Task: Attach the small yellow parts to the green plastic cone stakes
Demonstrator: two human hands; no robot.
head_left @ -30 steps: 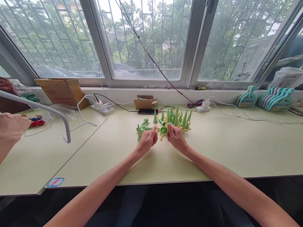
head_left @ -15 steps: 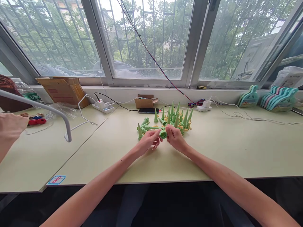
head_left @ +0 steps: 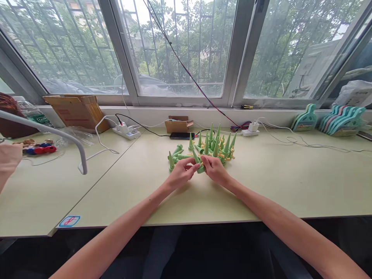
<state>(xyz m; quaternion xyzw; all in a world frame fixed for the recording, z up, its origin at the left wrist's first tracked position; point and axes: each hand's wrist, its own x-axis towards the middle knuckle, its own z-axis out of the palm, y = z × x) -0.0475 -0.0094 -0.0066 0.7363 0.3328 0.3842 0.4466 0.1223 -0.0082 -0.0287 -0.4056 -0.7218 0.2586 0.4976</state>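
Observation:
Between my two hands is a green plastic watering spike (head_left: pixel 195 154), its pointed end up and its wide round base near the table. My left hand (head_left: pixel 180 173) is closed on its left side, thumb by the base. From the right, my right hand (head_left: pixel 214 169) pinches it near the base; the fingertips partly hide what they grip. Right behind my hands stand several more green spikes (head_left: pixel 227 144) with small yellow valves (head_left: pixel 232 157). A few green spikes lie on their sides (head_left: pixel 177 150) to the left, near one upright spike (head_left: pixel 171 161).
A black phone (head_left: pixel 182 135) and a small cardboard box (head_left: pixel 178 124) stand behind the spikes. Power strips (head_left: pixel 127 132) with cables lie along the window. Teal boards (head_left: pixel 343 121) stand at right. At left, another person's hand (head_left: pixel 10 158) is near a white curved lamp arm (head_left: pixel 81 155).
The held spike has turned from its open base facing me to its point upward. My left fingers have shifted around it. The other person's hand has moved left.

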